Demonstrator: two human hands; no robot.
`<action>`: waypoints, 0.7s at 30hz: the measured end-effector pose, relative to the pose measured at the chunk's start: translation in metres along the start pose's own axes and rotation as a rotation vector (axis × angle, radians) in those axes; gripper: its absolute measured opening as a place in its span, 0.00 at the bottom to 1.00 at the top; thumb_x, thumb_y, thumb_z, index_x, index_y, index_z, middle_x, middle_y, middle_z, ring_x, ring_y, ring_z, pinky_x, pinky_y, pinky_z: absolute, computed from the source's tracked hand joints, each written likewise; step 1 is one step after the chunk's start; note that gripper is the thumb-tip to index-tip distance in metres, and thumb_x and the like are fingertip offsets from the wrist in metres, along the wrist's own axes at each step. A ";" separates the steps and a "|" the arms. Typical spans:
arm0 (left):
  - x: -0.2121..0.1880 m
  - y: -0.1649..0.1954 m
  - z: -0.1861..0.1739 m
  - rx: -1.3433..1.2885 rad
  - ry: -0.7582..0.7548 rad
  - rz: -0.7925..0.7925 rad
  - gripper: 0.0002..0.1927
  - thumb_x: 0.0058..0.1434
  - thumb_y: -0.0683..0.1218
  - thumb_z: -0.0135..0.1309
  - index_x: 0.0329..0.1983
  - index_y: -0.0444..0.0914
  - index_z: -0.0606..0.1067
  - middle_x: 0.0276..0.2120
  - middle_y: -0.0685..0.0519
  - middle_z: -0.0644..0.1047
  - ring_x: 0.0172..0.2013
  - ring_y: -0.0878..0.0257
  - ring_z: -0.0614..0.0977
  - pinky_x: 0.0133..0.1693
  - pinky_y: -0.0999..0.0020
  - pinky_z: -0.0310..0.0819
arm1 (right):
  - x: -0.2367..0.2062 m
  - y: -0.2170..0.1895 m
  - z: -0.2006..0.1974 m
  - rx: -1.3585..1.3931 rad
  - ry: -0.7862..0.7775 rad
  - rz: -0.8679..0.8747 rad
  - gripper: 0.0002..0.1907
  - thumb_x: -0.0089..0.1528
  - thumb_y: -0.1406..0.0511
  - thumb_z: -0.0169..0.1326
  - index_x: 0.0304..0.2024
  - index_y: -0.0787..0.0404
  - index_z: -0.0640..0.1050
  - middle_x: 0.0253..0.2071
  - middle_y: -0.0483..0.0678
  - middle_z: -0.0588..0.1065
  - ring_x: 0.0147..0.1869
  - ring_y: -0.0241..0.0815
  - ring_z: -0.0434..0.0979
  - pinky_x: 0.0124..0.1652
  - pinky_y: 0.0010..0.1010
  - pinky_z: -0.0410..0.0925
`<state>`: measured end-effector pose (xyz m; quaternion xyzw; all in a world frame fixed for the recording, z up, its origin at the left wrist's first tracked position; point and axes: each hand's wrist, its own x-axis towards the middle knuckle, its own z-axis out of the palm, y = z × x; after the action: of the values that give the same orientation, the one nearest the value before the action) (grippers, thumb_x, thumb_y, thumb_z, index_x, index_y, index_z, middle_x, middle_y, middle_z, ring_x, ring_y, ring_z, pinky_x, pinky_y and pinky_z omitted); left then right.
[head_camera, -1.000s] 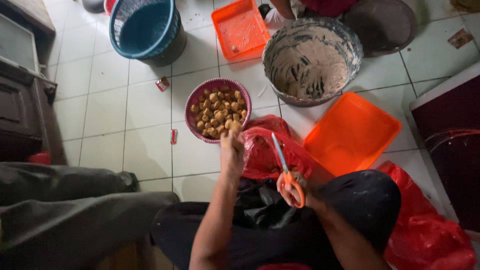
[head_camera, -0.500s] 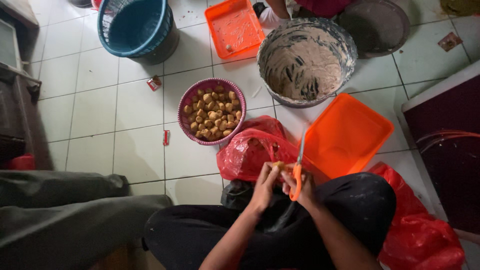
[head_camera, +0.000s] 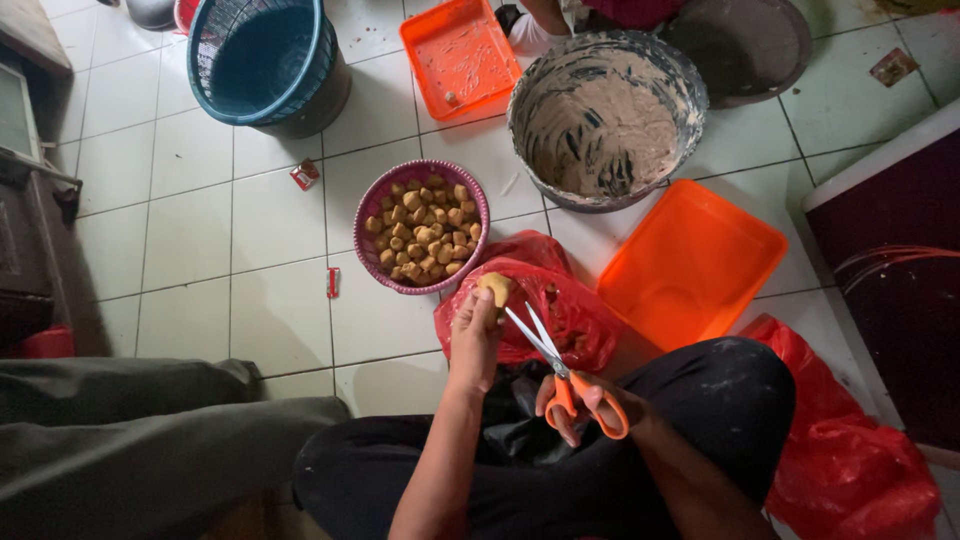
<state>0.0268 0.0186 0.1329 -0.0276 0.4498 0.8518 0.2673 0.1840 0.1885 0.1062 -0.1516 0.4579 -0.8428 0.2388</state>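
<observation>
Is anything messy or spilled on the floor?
Nothing has spilled. Two small red scraps lie loose on the white floor tiles left of the pink bowl, and the big grey tub is smeared with pale paste.

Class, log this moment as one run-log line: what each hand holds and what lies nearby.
left hand: holds tofu puff | right hand: holds orange scissors, blades open | nearby: purple basket of puffs, red bag

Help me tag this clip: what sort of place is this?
Probably a home floor used for food preparation: white floor tiles, a basin smeared with batter, a bowl of small browned pieces, orange trays.
</observation>
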 end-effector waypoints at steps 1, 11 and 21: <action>-0.002 0.000 0.001 0.055 -0.004 -0.002 0.10 0.71 0.51 0.51 0.45 0.42 0.78 0.31 0.64 0.72 0.30 0.75 0.68 0.33 0.79 0.61 | 0.001 -0.006 0.003 -0.007 -0.002 0.014 0.53 0.58 0.29 0.47 0.54 0.72 0.71 0.26 0.49 0.76 0.37 0.36 0.72 0.39 0.22 0.62; -0.006 0.001 -0.001 0.092 -0.081 0.096 0.11 0.75 0.50 0.52 0.49 0.38 0.75 0.38 0.61 0.74 0.36 0.73 0.71 0.40 0.74 0.64 | -0.001 -0.024 0.018 -0.077 0.013 -0.051 0.55 0.57 0.25 0.39 0.48 0.71 0.72 0.23 0.47 0.75 0.34 0.35 0.72 0.34 0.22 0.63; -0.027 0.007 0.009 0.353 -0.176 0.059 0.11 0.68 0.46 0.52 0.49 0.35 0.77 0.42 0.59 0.79 0.43 0.73 0.77 0.48 0.73 0.71 | -0.009 -0.016 0.015 -0.048 0.001 -0.042 0.55 0.56 0.25 0.37 0.47 0.71 0.72 0.24 0.47 0.75 0.27 0.34 0.73 0.31 0.20 0.63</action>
<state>0.0486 0.0103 0.1511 0.1076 0.5675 0.7664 0.2811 0.1947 0.1902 0.1274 -0.1667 0.4750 -0.8364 0.2171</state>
